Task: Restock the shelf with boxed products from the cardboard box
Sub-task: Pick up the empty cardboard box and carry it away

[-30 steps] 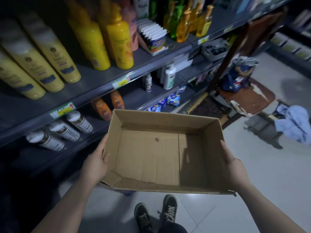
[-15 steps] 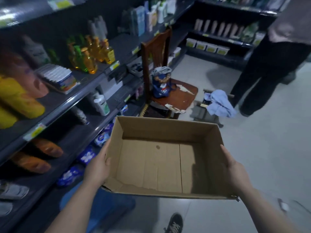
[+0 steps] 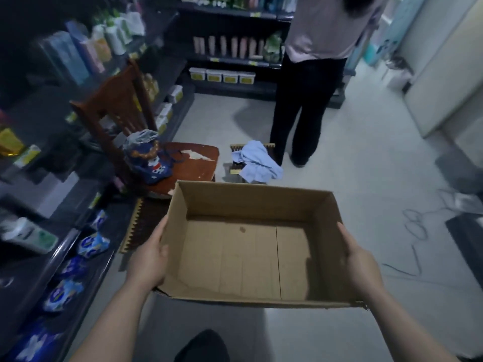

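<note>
View has swung off the shelf (image 3: 31,280); it now runs down the left edge, with the aisle ahead and another person (image 3: 308,82) standing at the far end. Cardboard box (image 3: 251,202) is unchanged: held level at waist height over the floor, inside bare, no boxed products visible. Left hand (image 3: 147,259) grips the left wall, thumb hooked over the rim. Right hand (image 3: 362,267) presses the right wall, fingers (image 3: 342,231) straight along it. My read: restocking is done and the box is being carried off.
</note>
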A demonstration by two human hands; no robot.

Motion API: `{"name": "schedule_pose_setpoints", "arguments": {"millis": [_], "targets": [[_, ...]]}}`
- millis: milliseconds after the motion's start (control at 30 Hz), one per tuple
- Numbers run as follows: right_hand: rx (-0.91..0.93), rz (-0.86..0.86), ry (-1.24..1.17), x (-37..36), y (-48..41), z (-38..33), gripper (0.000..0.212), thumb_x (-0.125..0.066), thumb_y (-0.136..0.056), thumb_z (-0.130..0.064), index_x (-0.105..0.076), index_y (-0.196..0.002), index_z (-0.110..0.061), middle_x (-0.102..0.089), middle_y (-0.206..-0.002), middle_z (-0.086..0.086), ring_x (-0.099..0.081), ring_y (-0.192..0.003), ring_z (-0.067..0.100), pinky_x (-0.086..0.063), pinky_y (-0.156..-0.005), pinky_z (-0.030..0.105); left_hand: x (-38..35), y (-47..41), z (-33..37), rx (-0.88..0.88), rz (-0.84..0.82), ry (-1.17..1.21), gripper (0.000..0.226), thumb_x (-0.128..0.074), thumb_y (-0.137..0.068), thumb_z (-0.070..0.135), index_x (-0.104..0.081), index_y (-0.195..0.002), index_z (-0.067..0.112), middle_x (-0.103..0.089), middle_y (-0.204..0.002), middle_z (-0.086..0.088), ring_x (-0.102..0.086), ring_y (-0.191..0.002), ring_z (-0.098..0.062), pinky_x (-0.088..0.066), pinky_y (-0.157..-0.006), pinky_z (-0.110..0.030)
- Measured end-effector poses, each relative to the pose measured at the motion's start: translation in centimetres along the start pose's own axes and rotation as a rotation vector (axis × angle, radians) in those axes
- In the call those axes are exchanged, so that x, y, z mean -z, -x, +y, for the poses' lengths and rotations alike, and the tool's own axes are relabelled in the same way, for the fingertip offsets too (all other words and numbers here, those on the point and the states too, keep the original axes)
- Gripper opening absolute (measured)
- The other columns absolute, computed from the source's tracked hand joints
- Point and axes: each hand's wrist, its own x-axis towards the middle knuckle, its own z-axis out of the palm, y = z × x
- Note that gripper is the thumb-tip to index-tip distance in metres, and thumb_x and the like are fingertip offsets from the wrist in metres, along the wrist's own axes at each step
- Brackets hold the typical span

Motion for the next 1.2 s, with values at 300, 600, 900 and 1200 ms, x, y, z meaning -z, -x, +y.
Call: {"name": "schedule_pose_setpoints", "arguments": {"millis": [300,600,900,1200], "targets": [[-0.189,0.113,-0.071,2.7,-6.7,2.9,0.083,-0.046,-0.084,-0.002,-0.020,-0.148,-0.047,-0.069,-0.105,0.014,-0.063,-0.079,0.033,-0.050,-0.064,0.040,-3.5,-12.5,11.1,-0.204,-0.117,-0.078,0.072,-0.047,-0.095,0.015,-0.013,-0.142,0.058,-0.063,-0.113,-0.009,-0.061,-0.083,-0.025,-0.051,-0.070,-0.035],[-0.405,0.234,-0.178,6.4,-13.2,4.1,0.071,-0.047,-0.093,-0.008,-0.020,-0.149,-0.042,-0.066,-0.091,0.011,-0.060,-0.071,0.026,-0.052,-0.065,0.041,-6.3,-24.9,24.3,-0.449,-0.250,-0.117,0.071,-0.048,-0.095,0.016,-0.015,-0.143,0.056,-0.063,-0.113,-0.002,-0.061,-0.083,-0.020,-0.054,-0.075,-0.039],[-0.580,0.313,-0.185,10.1,-19.1,9.4,0.072,-0.048,-0.094,-0.009,-0.018,-0.150,-0.040,-0.061,-0.075,0.004,-0.058,-0.063,0.019,-0.049,-0.056,0.036,-13.8,-31.0,36.3,-0.635,-0.305,-0.190,0.064,-0.042,-0.094,0.008,-0.027,-0.147,0.040,-0.060,-0.120,-0.003,-0.049,-0.081,-0.014,-0.039,-0.064,-0.029],[-0.639,0.359,-0.213,16.7,-28.1,18.8,0.069,-0.047,-0.095,-0.008,-0.019,-0.151,-0.039,-0.066,-0.093,0.010,-0.059,-0.068,0.021,-0.047,-0.060,0.034,-22.4,-32.7,51.0,-0.690,-0.315,-0.167,0.072,-0.047,-0.092,0.007,-0.017,-0.145,0.046,-0.059,-0.082,0.001,-0.047,-0.057,-0.004,-0.037,-0.049,-0.020]]}}
